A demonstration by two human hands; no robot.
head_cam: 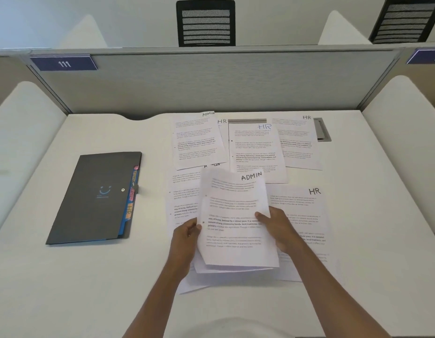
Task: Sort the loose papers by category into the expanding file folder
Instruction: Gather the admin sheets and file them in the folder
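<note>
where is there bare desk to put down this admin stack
Bare desk for the ADMIN stack lies near you, in front of the folder, and behind the folder up to the divider. A strip runs right of the HR sheet. The centre is crowded with overlapping papers.

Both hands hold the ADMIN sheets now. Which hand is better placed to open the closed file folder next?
Probably the left hand. The file folder lies shut to the left of the papers, nearer that hand. The right hand also grips the ADMIN sheets, so it could hold them alone.
</note>
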